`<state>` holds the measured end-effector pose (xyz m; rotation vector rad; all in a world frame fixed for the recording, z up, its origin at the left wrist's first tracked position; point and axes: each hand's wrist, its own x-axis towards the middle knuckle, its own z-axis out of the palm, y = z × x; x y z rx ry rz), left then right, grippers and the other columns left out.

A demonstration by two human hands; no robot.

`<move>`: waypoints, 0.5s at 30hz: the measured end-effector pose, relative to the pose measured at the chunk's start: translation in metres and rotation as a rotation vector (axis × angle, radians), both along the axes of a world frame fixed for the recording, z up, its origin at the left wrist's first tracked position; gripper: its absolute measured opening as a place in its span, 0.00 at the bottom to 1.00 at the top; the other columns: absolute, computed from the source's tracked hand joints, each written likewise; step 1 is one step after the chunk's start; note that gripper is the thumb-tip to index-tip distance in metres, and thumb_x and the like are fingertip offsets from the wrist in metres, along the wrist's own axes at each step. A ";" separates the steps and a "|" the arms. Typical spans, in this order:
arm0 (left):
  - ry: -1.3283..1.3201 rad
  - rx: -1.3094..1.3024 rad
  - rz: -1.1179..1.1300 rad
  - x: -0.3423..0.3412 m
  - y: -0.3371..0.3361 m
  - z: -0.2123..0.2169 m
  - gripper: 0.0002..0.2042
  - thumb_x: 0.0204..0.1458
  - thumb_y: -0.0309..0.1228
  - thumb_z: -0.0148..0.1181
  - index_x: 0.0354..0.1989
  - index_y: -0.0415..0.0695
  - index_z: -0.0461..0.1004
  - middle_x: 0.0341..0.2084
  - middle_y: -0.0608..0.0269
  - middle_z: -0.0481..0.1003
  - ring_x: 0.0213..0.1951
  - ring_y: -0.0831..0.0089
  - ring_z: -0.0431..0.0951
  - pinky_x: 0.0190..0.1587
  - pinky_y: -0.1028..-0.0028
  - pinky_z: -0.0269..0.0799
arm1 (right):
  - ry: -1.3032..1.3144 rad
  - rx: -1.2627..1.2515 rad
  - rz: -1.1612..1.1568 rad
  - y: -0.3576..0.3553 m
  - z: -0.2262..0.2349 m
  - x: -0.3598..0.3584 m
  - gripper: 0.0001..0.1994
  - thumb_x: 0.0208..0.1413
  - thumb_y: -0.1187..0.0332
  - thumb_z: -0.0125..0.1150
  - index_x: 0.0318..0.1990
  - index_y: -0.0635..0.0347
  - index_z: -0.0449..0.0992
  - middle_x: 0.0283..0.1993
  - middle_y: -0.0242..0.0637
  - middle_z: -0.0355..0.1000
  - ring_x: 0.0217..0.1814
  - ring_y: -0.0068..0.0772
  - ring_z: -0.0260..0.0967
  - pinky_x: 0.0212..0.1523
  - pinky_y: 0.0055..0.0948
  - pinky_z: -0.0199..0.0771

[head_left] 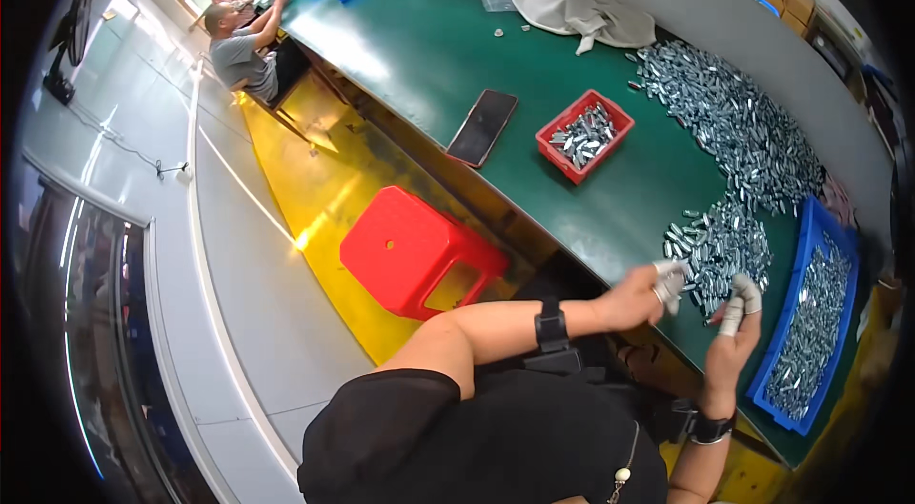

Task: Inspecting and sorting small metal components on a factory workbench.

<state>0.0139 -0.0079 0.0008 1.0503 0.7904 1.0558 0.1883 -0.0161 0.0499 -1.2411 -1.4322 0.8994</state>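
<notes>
My left hand (637, 300), with pale coverings on its fingertips, is at the table's near edge, beside the small pile of shiny metal parts (717, 251). Its fingers are bent and slightly blurred; what they hold, if anything, cannot be made out. Just right of it my right hand (732, 344), its fingertips also wrapped, has thumb and fingers drawn together in front of the same pile. Any small part between them is hidden. The metal pieces are short, silvery and elongated. A larger heap (729, 118) of them spreads behind, joining the small pile.
To the right stands a blue tray (761, 388) full of small metal parts. A red bin (572, 170) of parts and a phone (483, 127) lie on the green table (400, 37). A grey cloth (577, 6) is farther back. A red stool (396, 251) stands left; seated people work beyond.
</notes>
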 end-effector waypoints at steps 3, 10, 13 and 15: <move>-0.139 -0.060 -0.136 0.010 -0.008 0.003 0.19 0.60 0.41 0.43 0.52 0.40 0.63 0.23 0.67 0.70 0.16 0.85 0.65 0.21 0.83 0.63 | 0.036 0.104 0.014 -0.008 -0.015 -0.030 0.10 0.58 0.74 0.49 0.47 0.63 0.67 0.34 0.29 0.65 0.33 0.17 0.60 0.34 0.18 0.64; -0.300 -0.289 -0.220 0.001 -0.005 0.002 0.15 0.61 0.38 0.43 0.48 0.40 0.64 0.19 0.67 0.69 0.15 0.84 0.65 0.18 0.83 0.61 | -0.134 -0.014 0.167 -0.012 -0.003 -0.018 0.07 0.52 0.80 0.53 0.39 0.65 0.67 0.31 0.30 0.65 0.33 0.20 0.62 0.36 0.22 0.66; -0.107 0.016 -0.212 0.000 -0.004 0.009 0.14 0.60 0.35 0.45 0.49 0.41 0.64 0.21 0.66 0.70 0.16 0.85 0.65 0.20 0.84 0.61 | -0.299 -0.011 0.185 -0.013 0.012 -0.014 0.06 0.50 0.82 0.53 0.37 0.66 0.67 0.30 0.32 0.66 0.33 0.22 0.63 0.36 0.23 0.66; -0.106 0.049 -0.198 -0.001 -0.006 0.011 0.14 0.59 0.34 0.46 0.50 0.42 0.64 0.21 0.66 0.70 0.16 0.85 0.65 0.21 0.84 0.61 | -0.381 0.020 0.227 -0.009 0.019 -0.010 0.07 0.48 0.81 0.55 0.36 0.66 0.69 0.30 0.40 0.68 0.32 0.32 0.67 0.35 0.27 0.67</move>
